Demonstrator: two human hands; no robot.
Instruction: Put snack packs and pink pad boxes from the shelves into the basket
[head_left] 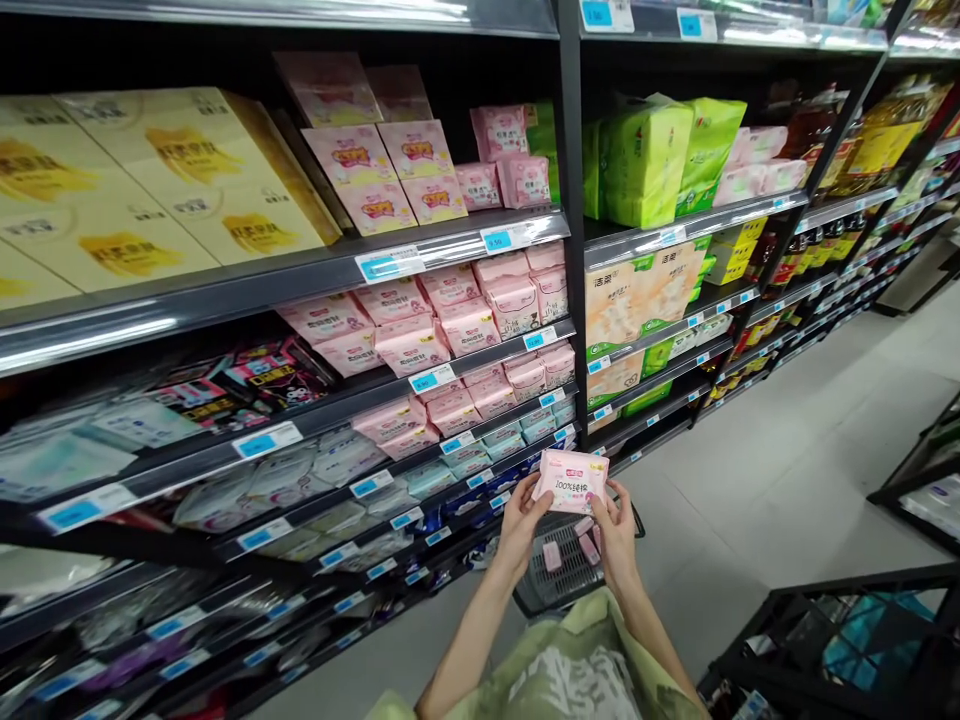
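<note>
Between both hands I hold a pink soft pack with "100%" and Chinese lettering on its front, face up toward me. My left hand grips its left end, thumb on the lower front corner. On the opposite end my right hand is closed the same way. Below the pack is a grey shopping basket with slotted walls, partly covered by my hands and shirt. Several small pink packs lie inside it.
To the left rises a dark shelf unit with pink packs, yellow cartons and price tags along its edges. Green tissue packs and oil bottles stand farther right. A black rack is at lower right, beside the grey floor.
</note>
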